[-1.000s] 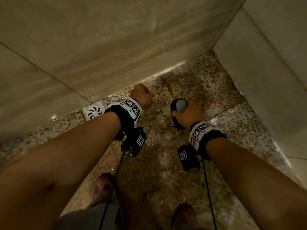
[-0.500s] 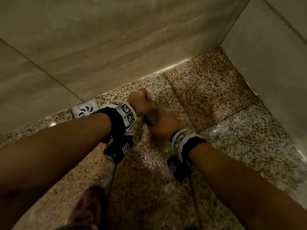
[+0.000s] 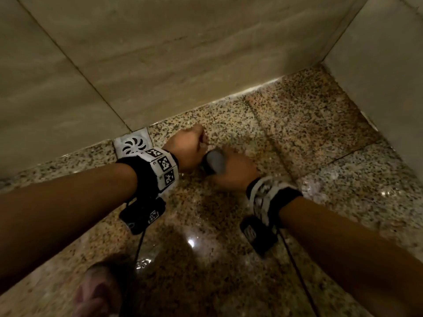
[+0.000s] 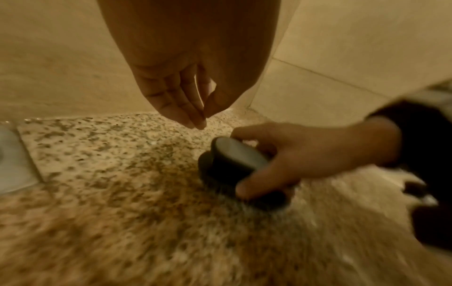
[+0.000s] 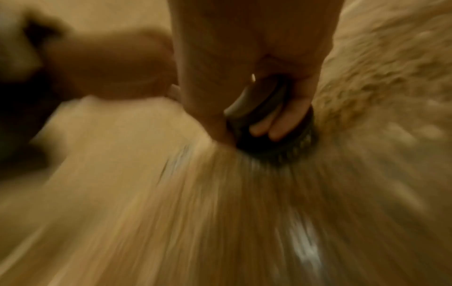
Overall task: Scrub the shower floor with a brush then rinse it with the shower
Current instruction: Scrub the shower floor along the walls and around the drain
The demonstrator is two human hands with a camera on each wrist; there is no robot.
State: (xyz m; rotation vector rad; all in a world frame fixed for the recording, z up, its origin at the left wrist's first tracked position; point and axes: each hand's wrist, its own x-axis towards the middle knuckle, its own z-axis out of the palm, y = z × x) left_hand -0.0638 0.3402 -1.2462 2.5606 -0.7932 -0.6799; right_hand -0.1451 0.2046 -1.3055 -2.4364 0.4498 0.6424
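Wet floor, right hand gripping brush (seemingly unlabelled)

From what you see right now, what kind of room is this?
Most likely a shower stall or bathroom corner. A wet speckled stone floor meets tiled walls, a white drain sits at the wall's foot, and the right hand grips a scrubbing brush.
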